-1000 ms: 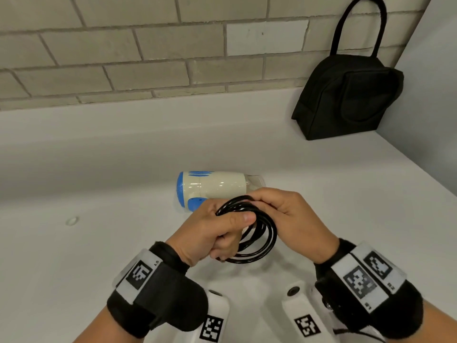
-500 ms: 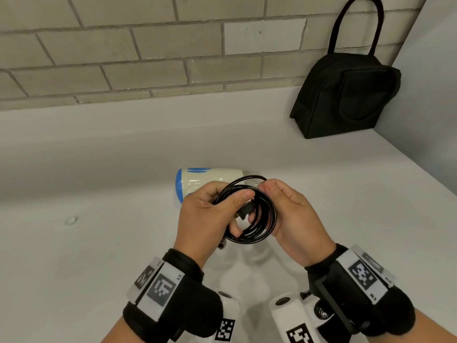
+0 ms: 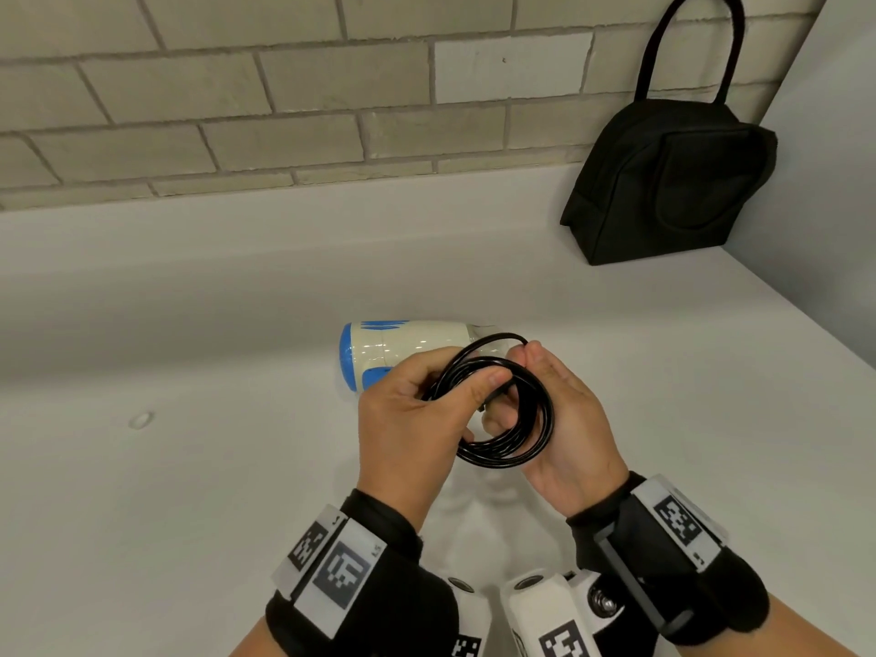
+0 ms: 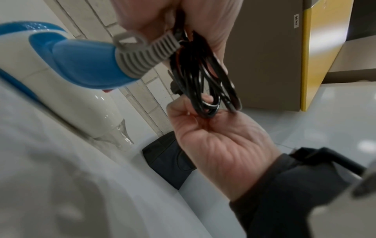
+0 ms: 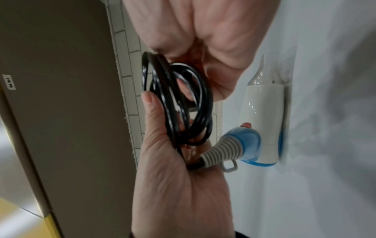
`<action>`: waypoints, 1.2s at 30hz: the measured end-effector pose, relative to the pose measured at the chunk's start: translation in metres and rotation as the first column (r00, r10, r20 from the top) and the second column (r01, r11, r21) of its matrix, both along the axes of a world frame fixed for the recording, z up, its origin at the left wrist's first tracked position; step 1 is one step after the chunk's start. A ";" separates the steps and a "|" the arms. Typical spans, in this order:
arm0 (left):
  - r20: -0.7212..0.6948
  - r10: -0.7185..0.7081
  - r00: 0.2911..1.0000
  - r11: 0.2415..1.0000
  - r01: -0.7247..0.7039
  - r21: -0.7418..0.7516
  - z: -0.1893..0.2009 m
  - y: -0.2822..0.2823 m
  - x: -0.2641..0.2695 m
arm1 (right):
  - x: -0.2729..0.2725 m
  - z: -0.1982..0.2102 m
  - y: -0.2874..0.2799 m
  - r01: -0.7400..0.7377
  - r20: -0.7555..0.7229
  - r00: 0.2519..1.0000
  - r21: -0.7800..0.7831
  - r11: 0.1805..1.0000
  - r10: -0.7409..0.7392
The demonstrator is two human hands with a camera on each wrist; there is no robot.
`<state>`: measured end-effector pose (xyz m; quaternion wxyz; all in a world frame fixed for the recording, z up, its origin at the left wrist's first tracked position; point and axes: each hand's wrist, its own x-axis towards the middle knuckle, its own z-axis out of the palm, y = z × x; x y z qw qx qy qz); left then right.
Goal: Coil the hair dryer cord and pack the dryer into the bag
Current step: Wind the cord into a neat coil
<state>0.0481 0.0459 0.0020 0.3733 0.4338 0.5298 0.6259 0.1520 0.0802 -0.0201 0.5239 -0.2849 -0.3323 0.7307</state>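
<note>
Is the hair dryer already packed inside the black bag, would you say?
No, the hair dryer lies on the white counter, while the black bag stands apart by the wall.

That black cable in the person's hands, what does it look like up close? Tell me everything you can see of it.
The glossy black power cord is wound into several round loops, bunched and standing roughly upright above the white counter. The left hand grips one side, thumb pressed over the strands; the right hand pinches the top loop and cups the other side. Its end enters a ribbed grey sleeve on the blue handle of the white and blue hair dryer lying behind. A dark plug seems tucked inside.
</note>
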 end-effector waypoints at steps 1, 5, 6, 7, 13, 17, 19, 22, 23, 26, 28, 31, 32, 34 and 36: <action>-0.012 -0.001 1.000 1.000 0.001 0.004 -0.001 0.000 0.001 | 0.000 -0.001 0.000 0.005 -0.011 1.000 -0.009 1.000 -0.005; -0.046 -0.005 0.999 1.000 0.006 0.017 -0.002 0.001 0.002 | 0.000 -0.003 0.000 0.018 -0.059 0.998 -0.058 0.998 -0.021; -0.056 -0.006 0.998 1.000 0.007 0.003 -0.002 0.001 0.001 | 0.001 -0.004 0.001 0.010 -0.079 0.997 -0.074 0.997 -0.015; -0.059 -0.013 0.998 1.000 0.012 -0.028 -0.003 0.001 0.000 | 0.001 -0.003 0.000 -0.014 -0.103 0.995 -0.094 0.995 0.005; -0.087 -0.153 0.984 0.977 0.137 -0.163 -0.011 0.004 -0.005 | 0.010 -0.008 0.001 -0.198 -0.026 0.980 -0.213 0.957 0.197; -0.263 -0.242 0.934 0.968 0.214 -0.132 -0.017 0.003 -0.004 | 0.015 -0.013 0.000 -0.179 0.130 0.968 -0.231 0.956 0.213; -0.360 -0.281 0.890 0.960 0.264 -0.095 -0.021 0.002 -0.006 | 0.018 -0.016 0.001 -0.163 0.201 0.957 -0.227 0.960 0.210; -0.536 -0.269 0.800 0.955 0.295 -0.040 -0.026 0.004 -0.008 | 0.022 -0.016 0.002 -0.136 0.344 0.920 -0.170 0.976 0.188; -0.572 -0.261 0.777 0.954 0.299 -0.029 -0.027 0.005 -0.009 | 0.022 -0.015 0.001 -0.125 0.374 0.911 -0.149 0.981 0.173; -0.638 -0.265 0.722 0.950 0.310 -0.044 -0.023 0.007 -0.009 | 0.024 -0.012 0.000 -0.128 0.409 0.899 -0.095 0.987 0.156; -0.665 -0.284 0.691 0.943 0.327 -0.062 -0.022 0.007 -0.008 | 0.026 -0.012 -0.001 -0.154 0.424 0.888 -0.096 0.983 0.181; -0.709 -0.322 0.628 0.932 0.344 -0.118 -0.020 0.005 -0.006 | 0.029 -0.014 -0.002 -0.205 0.441 0.866 -0.118 0.972 0.236; -0.729 -0.331 0.599 0.929 0.344 -0.139 -0.019 0.005 -0.006 | 0.029 -0.015 -0.003 -0.215 0.441 0.863 -0.121 0.969 0.247; -0.769 -0.334 0.546 0.930 0.324 -0.174 -0.017 0.006 -0.006 | 0.029 -0.015 -0.006 -0.214 0.445 0.861 -0.121 0.969 0.246; -0.803 -0.325 0.500 0.934 0.304 -0.189 -0.016 0.007 -0.007 | 0.028 -0.013 -0.009 -0.226 0.488 0.839 -0.092 0.970 0.241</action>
